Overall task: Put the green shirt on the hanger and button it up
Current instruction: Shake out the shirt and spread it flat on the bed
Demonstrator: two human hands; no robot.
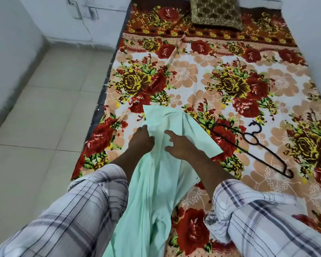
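Note:
The pale green shirt (161,175) lies bunched along the near part of the bed and hangs over its front edge between my arms. My left hand (141,139) pinches the shirt's left edge near its far end. My right hand (180,145) rests on the cloth with fingers spread, pressing it down. A dark hanger (252,143) lies flat on the bedsheet to the right of the shirt, its hook pointing away from me, apart from the cloth and from both hands.
The bed is covered by a floral sheet (202,76) in red, peach and yellow. A brown patterned pillow (215,12) sits at the far end. Tiled floor (44,108) lies to the left, with white walls around.

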